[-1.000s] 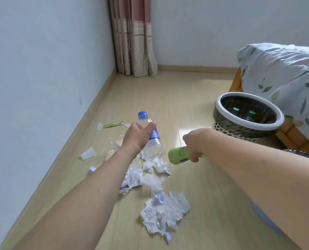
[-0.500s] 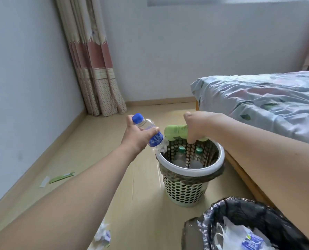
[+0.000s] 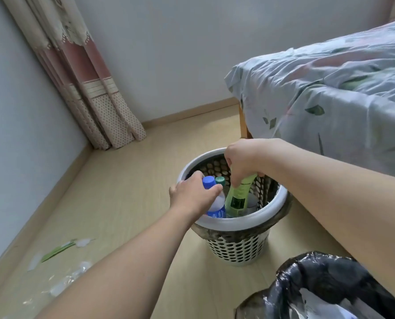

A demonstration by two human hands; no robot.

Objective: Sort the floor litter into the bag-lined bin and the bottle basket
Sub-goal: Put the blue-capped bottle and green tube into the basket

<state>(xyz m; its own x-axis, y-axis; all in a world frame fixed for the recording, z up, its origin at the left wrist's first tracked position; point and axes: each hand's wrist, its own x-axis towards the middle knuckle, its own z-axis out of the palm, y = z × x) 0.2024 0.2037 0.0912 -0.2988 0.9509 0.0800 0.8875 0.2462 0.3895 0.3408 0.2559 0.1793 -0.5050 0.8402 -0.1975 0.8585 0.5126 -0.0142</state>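
— Pale wood floor (image 3: 127, 192), grey walls, patterned curtain (image 3: 85, 88) in the far corner, bed with a leaf-print sheet (image 3: 330, 95) at right. What sits mid-floor?

— White perforated bottle basket (image 3: 238, 247), just beside the bed's corner. Both hands are over its mouth.

— Left hand?

— Left hand (image 3: 191, 196) curled round the neck of a clear bottle (image 3: 216, 209) with a blue cap and blue label. Bottle is upright, lower half already below the rim, against the near-left wall.

— Right hand?

— Right hand (image 3: 242, 161) grips the top end of a green bottle (image 3: 238, 196), fingers wrapped round it. Bottle hangs tilted, its dark label facing the camera, bottom end inside the basket.

— Anything else inside?

— One green cap (image 3: 220, 180) between the two held bottles (the body under it is hidden).

— And the bin?

— Bag-lined bin (image 3: 307, 272), black liner, at bottom right, near the basket but apart from it. White scraps show inside.

— Litter left?

— Floor at lower left: a green strip (image 3: 58, 249), white bits (image 3: 82, 242), crumpled clear plastic (image 3: 69, 279).
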